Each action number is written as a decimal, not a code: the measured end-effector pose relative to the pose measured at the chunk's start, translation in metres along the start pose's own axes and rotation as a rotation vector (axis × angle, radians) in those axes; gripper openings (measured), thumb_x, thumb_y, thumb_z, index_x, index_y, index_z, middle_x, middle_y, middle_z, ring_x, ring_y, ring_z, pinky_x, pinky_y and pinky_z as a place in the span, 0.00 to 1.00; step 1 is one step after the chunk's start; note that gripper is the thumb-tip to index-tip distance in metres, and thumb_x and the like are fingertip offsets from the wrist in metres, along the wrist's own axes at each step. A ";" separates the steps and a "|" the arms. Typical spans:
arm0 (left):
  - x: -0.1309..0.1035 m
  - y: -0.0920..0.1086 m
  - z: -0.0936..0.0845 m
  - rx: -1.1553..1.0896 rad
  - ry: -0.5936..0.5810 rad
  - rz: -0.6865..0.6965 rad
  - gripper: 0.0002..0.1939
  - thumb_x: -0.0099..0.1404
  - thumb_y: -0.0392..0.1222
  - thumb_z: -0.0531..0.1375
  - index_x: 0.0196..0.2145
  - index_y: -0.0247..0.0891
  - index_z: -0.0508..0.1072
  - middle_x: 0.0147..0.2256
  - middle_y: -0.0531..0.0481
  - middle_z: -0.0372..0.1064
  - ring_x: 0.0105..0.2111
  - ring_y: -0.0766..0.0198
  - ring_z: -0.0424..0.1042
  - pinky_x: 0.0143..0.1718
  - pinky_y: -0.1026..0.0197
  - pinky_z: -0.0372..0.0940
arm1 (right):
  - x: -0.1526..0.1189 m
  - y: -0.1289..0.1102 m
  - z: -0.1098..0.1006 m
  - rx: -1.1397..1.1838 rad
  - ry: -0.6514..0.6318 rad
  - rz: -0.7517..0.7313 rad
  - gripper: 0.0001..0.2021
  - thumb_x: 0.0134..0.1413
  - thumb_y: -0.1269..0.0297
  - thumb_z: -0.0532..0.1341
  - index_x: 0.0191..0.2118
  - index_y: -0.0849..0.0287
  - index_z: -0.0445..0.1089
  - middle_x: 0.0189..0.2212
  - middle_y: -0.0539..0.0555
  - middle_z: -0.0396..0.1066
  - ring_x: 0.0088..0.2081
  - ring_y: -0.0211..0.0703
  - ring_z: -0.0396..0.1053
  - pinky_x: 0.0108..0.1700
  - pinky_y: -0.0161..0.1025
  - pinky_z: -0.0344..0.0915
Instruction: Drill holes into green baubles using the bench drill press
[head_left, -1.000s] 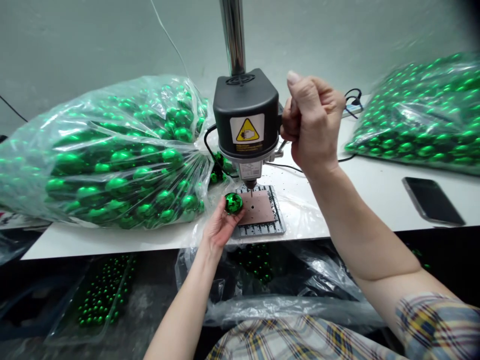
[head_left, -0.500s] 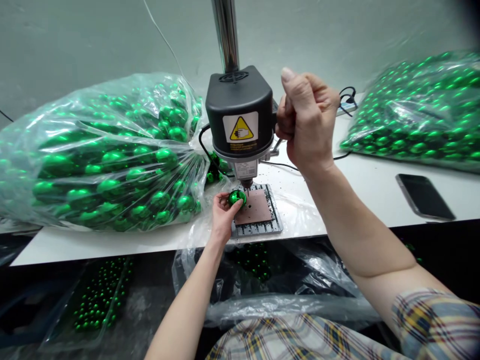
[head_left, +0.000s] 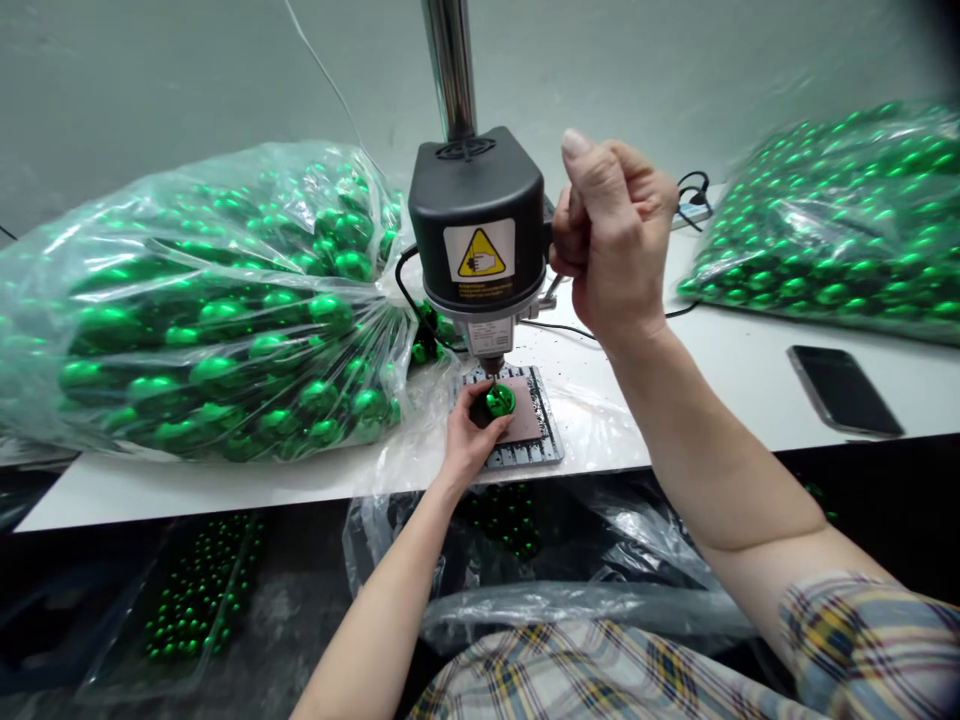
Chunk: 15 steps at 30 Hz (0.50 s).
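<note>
Between thumb and fingers, my left hand grips a shiny green ball on the pinkish square pad. That pad lies on the slotted metal base of a small bench drill press. Right above the ball is the drill chuck, its thin bit meeting or almost meeting the ball's top; actual contact is too small to tell. My right hand is closed at the side of the black drill head, around what looks like the feed lever, mostly hidden by the fingers. Dark specks litter the base.
Clear plastic bags of green balls stand left and right on the white table. A phone lies near the right front edge. Below the edge hang an open plastic bag and a clear bin with green balls.
My left hand has moved right with the green ball, from the pad's left edge to under the drill bit. My right hand has stayed at the lever.
</note>
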<state>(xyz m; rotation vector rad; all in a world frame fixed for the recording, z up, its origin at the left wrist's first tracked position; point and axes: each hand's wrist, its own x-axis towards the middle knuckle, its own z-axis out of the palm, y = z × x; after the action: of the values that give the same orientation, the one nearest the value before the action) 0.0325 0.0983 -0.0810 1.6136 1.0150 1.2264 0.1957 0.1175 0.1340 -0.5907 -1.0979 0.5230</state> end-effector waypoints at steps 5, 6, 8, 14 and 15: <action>0.002 0.001 0.001 -0.029 0.021 -0.030 0.27 0.51 0.39 0.72 0.48 0.39 0.70 0.45 0.45 0.74 0.46 0.55 0.74 0.50 0.52 0.69 | -0.008 -0.003 -0.002 -0.027 0.005 -0.024 0.28 0.54 0.46 0.66 0.19 0.56 0.50 0.13 0.44 0.50 0.14 0.29 0.44 0.16 0.36 0.42; 0.002 0.001 0.001 -0.035 0.018 -0.029 0.27 0.50 0.39 0.73 0.48 0.39 0.70 0.44 0.45 0.74 0.46 0.55 0.74 0.50 0.52 0.69 | -0.012 -0.004 -0.002 -0.020 0.003 -0.049 0.28 0.54 0.48 0.66 0.18 0.56 0.51 0.12 0.44 0.50 0.14 0.29 0.45 0.16 0.36 0.42; 0.003 0.001 0.001 -0.054 0.012 -0.028 0.28 0.50 0.39 0.73 0.47 0.38 0.70 0.44 0.45 0.74 0.45 0.55 0.75 0.49 0.52 0.69 | -0.024 -0.005 -0.004 0.000 0.003 -0.118 0.27 0.57 0.53 0.66 0.16 0.57 0.53 0.12 0.44 0.50 0.14 0.29 0.45 0.16 0.36 0.43; 0.001 -0.006 0.002 -0.055 0.001 -0.032 0.29 0.50 0.38 0.73 0.48 0.38 0.69 0.45 0.44 0.73 0.47 0.54 0.74 0.51 0.50 0.68 | -0.058 0.004 -0.011 0.006 -0.005 -0.336 0.28 0.61 0.64 0.63 0.14 0.60 0.49 0.11 0.45 0.46 0.14 0.30 0.48 0.19 0.36 0.42; 0.001 -0.006 0.002 -0.048 -0.001 -0.031 0.29 0.50 0.37 0.73 0.48 0.38 0.68 0.45 0.44 0.73 0.47 0.54 0.74 0.52 0.50 0.67 | -0.061 0.006 -0.013 0.002 -0.010 -0.355 0.28 0.61 0.64 0.62 0.15 0.61 0.48 0.11 0.45 0.45 0.14 0.29 0.47 0.20 0.36 0.42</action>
<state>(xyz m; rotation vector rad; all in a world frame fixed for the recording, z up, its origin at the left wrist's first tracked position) 0.0335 0.1009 -0.0868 1.5554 0.9992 1.2204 0.1849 0.0792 0.0852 -0.3794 -1.1804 0.2185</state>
